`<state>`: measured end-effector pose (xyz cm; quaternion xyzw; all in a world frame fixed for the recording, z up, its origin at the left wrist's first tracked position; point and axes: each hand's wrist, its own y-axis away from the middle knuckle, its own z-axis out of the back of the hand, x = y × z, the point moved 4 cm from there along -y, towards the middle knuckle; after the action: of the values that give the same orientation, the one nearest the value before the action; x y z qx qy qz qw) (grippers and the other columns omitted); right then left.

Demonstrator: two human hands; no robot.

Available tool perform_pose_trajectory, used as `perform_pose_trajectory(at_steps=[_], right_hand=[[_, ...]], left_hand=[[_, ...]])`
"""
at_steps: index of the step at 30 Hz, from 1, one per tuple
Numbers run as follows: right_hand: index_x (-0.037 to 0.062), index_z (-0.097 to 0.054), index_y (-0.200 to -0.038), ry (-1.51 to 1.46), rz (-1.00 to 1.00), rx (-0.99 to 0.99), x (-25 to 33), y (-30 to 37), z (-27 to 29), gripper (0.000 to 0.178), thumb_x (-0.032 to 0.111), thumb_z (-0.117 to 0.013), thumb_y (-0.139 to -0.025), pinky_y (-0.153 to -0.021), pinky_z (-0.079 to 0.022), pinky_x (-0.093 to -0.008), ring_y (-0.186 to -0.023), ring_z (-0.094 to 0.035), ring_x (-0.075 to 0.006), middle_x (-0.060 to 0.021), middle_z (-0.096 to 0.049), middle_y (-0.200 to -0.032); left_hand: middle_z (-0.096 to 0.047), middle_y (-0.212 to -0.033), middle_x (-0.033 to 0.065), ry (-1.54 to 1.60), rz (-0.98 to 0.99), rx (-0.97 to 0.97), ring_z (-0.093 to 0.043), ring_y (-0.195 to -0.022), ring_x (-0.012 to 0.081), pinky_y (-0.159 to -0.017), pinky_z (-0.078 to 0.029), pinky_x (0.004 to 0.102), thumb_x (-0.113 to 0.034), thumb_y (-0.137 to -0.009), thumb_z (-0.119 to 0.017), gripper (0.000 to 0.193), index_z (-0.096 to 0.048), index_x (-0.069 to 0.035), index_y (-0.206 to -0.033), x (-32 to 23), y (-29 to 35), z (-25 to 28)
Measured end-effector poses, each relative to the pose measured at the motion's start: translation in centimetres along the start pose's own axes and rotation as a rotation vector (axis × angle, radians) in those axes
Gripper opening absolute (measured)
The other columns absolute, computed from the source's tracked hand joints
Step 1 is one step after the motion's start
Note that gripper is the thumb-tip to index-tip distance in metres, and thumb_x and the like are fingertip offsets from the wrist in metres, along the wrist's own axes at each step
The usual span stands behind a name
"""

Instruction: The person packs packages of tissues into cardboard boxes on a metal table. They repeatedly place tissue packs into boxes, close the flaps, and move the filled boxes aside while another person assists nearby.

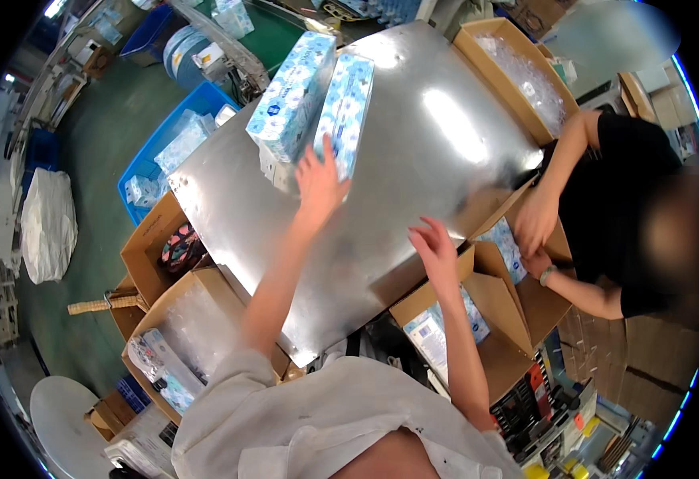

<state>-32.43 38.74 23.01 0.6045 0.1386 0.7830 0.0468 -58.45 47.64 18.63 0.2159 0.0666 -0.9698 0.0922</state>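
Note:
My left hand (320,182) reaches over the metal table with its fingers spread. Its fingertips overlap the near end of a long, flat blue-and-white printed pack (348,100); whether they touch it I cannot tell. Just left of that lies a taller blue-and-white pack (292,96), with a whitish piece under its near end. My right hand (437,249) hovers above the table's right part, fingers stretched out and holding nothing. Below it, an open cardboard box (502,361) contains similar printed packs (437,335).
At right, a co-worker in black has both hands in another carton (553,307) with a printed pack. A carton of clear plastic (517,76) adjoins the far right edge of the metal table (413,120). Left are a blue crate (138,180) and a carton with plastic wrap (205,319).

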Motion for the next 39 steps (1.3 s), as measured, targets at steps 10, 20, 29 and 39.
perform_pose_trajectory(at_steps=[10,20,29,39], right_hand=[[0.0038,-0.029,-0.151,-0.765,-0.571,0.359,-6.7,-4.3,-8.8,0.077,0.026,-0.069,-0.090,-0.098,-0.051,-0.0376,-0.123,-0.057,-0.0254,-0.0177,-0.051,-0.140],[0.0117,-0.019,-0.159,-0.653,-0.369,0.110,-0.4,11.1,6.9,0.106,0.010,-0.078,-0.071,-0.117,-0.024,-0.0341,-0.143,-0.032,-0.0225,-0.0088,-0.031,-0.158],[-0.0014,-0.046,-0.137,-0.504,-0.051,-0.534,-0.9,24.0,21.4,0.092,0.010,-0.089,-0.056,-0.101,-0.046,-0.0392,-0.117,-0.058,-0.0257,-0.0144,-0.059,-0.127],[0.0268,-0.042,-0.150,1.031,0.085,-0.234,-6.4,23.7,20.7,0.104,0.019,-0.086,-0.057,-0.097,-0.037,-0.0456,-0.110,-0.046,-0.0349,-0.0167,-0.048,-0.121]], left_hand=[[-0.040,-0.150,0.0205,1.083,0.325,0.782,-0.046,-0.132,0.0272,-0.108,-0.040,0.0410,-0.022,-0.079,-0.082,0.105,-0.013,-0.002,-0.157,6.1,15.8,2.9],[-0.050,-0.139,0.0265,-0.070,0.026,-0.069,-0.049,-0.129,0.0410,-0.102,-0.042,0.0467,-0.063,-0.071,-0.075,0.105,-0.032,-0.013,-0.153,28.2,-20.3,5.8],[-0.042,-0.143,0.0282,0.087,-0.099,0.156,-0.051,-0.125,0.0410,-0.100,-0.043,0.0487,-0.047,-0.076,-0.076,0.109,-0.016,-0.005,-0.157,18.2,-16.8,0.0],[-0.052,-0.142,0.0127,1.383,0.750,0.265,-0.054,-0.125,0.0312,-0.104,-0.045,0.0468,-0.031,-0.092,-0.065,0.067,-0.038,-0.007,-0.148,7.1,22.4,3.1]])
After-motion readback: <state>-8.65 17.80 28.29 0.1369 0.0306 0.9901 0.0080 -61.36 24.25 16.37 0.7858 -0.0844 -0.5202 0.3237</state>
